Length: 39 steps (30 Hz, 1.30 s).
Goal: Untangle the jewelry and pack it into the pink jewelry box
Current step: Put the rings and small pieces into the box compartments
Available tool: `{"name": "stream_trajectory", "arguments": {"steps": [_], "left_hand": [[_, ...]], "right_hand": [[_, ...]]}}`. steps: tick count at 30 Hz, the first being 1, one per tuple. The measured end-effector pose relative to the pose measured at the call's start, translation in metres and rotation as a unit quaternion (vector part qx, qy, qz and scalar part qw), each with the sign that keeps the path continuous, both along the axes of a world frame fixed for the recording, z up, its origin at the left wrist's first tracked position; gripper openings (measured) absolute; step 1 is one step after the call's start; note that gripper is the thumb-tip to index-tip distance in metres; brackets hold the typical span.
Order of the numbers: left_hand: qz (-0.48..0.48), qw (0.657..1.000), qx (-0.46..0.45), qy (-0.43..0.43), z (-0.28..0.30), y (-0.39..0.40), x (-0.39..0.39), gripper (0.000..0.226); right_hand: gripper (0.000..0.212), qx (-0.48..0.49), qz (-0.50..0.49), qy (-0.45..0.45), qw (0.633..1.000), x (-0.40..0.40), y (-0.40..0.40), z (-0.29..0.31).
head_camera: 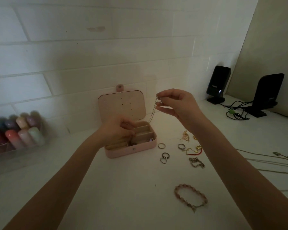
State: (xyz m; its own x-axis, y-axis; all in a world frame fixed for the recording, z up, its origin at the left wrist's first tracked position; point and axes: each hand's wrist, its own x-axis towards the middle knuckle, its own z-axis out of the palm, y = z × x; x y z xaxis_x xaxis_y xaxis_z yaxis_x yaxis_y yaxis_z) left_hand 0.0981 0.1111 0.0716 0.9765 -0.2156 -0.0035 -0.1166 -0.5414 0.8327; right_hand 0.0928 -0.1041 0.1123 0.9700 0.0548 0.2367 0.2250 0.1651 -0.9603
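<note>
Chain is hanging from the right hand, pinched at its top, above the box. Left hand is curling over the compartments, apparently gripping the chain's lower end. Risk: slack snagging on a divider, re-tangling; rings at 3 o'clock are waiting.

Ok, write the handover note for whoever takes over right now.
Right hand pinches a chain that hangs down over the open pink box.
Left hand, fingers curled, is over the box; whether it holds anything is unclear.
Done: a few pieces lie in the box.
Left: the held chain, rings, small gold pieces, silver bracelet, beaded bracelet and thin chains, all on the table.
</note>
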Motion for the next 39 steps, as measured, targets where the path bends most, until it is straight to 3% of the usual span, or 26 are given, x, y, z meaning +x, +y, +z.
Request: {"name": "stream_trajectory", "arguments": {"steps": [2, 6, 12, 16, 18, 20, 23, 26, 30, 33, 39], "left_hand": [[-0.006, 0.999, 0.033, -0.010, 0.004, 0.002, 0.001, 0.037], [-0.048, 0.995, -0.082, 0.018, 0.010, -0.001, -0.004, 0.055], [-0.031, 0.996, -0.080, -0.017, 0.009, 0.001, -0.012, 0.018], [0.010, 0.998, 0.006, -0.057, 0.002, 0.003, -0.011, 0.012], [0.016, 0.993, 0.081, -0.080, -0.006, -0.002, -0.009, 0.015], [0.002, 0.980, 0.168, -0.106, -0.012, -0.007, -0.008, 0.012], [-0.013, 0.957, 0.252, -0.142, -0.016, -0.008, -0.008, 0.011], [-0.035, 0.949, 0.272, -0.154, -0.021, -0.004, -0.005, 0.008], [-0.031, 0.967, 0.201, -0.154, -0.022, 0.003, -0.007, 0.007], [-0.004, 0.973, 0.164, -0.160, -0.023, 0.006, -0.012, 0.007], [0.002, 0.956, 0.179, -0.233, -0.034, -0.012, -0.031, 0.008]], "right_hand": [[0.015, -0.043, 0.018, -0.003, 0.999, 0.000, 0.011, -0.006], [0.014, -0.093, 0.054, -0.015, 0.994, 0.000, 0.033, -0.013], [0.013, -0.121, 0.016, -0.007, 0.993, 0.008, 0.028, -0.019], [0.009, -0.276, -0.021, 0.054, 0.959, 0.013, 0.015, -0.042], [0.007, -0.382, -0.054, 0.035, 0.922, 0.012, 0.016, -0.053], [0.006, -0.429, -0.067, 0.005, 0.901, 0.010, 0.019, -0.059], [0.005, -0.454, -0.049, -0.023, 0.889, 0.008, 0.022, -0.064], [0.005, -0.489, -0.063, -0.035, 0.869, 0.009, 0.023, -0.070], [0.017, -0.450, -0.060, -0.011, 0.891, 0.010, 0.021, -0.074], [0.015, -0.413, -0.048, 0.005, 0.909, 0.009, 0.017, -0.073], [0.010, -0.460, -0.045, -0.017, 0.886, 0.003, 0.019, -0.069]]}}
